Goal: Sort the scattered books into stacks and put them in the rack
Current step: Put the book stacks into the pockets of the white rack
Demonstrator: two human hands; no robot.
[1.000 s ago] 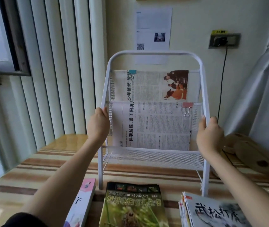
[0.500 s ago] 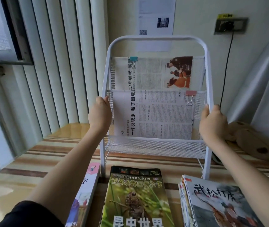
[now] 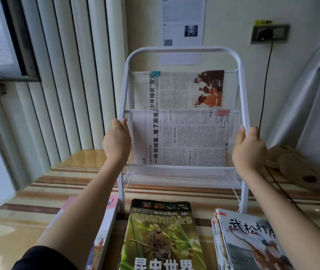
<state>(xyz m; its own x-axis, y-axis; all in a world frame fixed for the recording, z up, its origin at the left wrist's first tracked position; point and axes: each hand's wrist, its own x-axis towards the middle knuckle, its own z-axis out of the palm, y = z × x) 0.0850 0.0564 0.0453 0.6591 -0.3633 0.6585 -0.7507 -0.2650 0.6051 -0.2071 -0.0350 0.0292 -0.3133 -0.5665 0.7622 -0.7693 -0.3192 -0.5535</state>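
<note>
Left hand and right hand each grip a side post of the rack; 3 book stacks lie before it.

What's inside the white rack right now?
The white rack holds two newspapers: upper newspaper and lower newspaper, each with a binder clip. Whatever lies behind them is covered.

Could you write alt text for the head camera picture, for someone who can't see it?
Two hands, left hand and right hand, grip the side posts of a white wire rack holding newspapers, with three book stacks lying in front.
</note>
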